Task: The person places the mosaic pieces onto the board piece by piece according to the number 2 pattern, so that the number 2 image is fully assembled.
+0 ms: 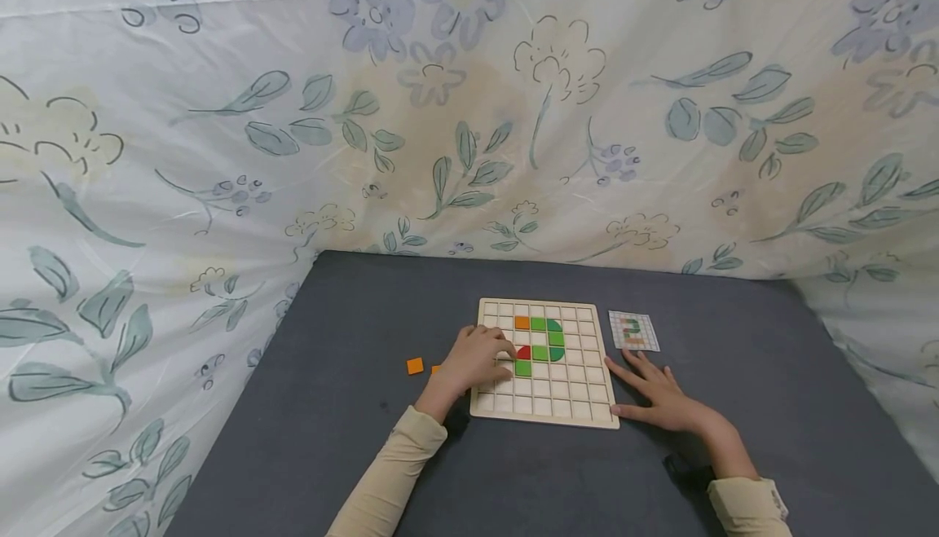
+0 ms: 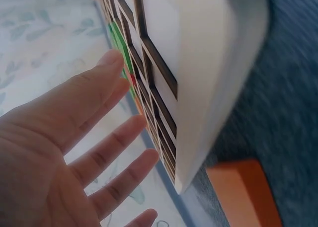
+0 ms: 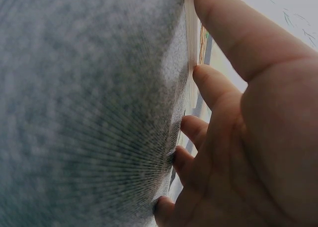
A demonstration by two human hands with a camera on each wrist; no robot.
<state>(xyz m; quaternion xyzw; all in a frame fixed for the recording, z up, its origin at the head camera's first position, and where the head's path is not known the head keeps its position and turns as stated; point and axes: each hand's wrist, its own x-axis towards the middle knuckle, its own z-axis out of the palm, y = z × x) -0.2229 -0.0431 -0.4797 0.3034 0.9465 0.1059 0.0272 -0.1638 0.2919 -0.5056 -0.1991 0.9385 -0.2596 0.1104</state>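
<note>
A pale wooden grid board (image 1: 565, 390) lies on the dark table with a curve of tiles set in its squares. My left hand (image 1: 478, 355) reaches over the board's left part, its fingertips at the red quarter-round tile (image 1: 524, 352) and thumb near the lowest green tile (image 1: 523, 368). In the left wrist view, the fingers (image 2: 112, 155) are fairly straight and apart, with nothing held between them. My right hand (image 1: 663, 398) is spread on the table, thumb and index finger touching the board's right edge. An orange tile (image 1: 522, 323) and several green ones fill other squares.
A small pattern card (image 1: 634, 332) showing a coloured figure lies right of the board. Left of the board is a loose orange tile (image 1: 415, 366), and another orange tile (image 1: 436, 369) is partly hidden by the left hand. A flowered cloth (image 1: 469, 113) hangs behind the table (image 1: 352, 309).
</note>
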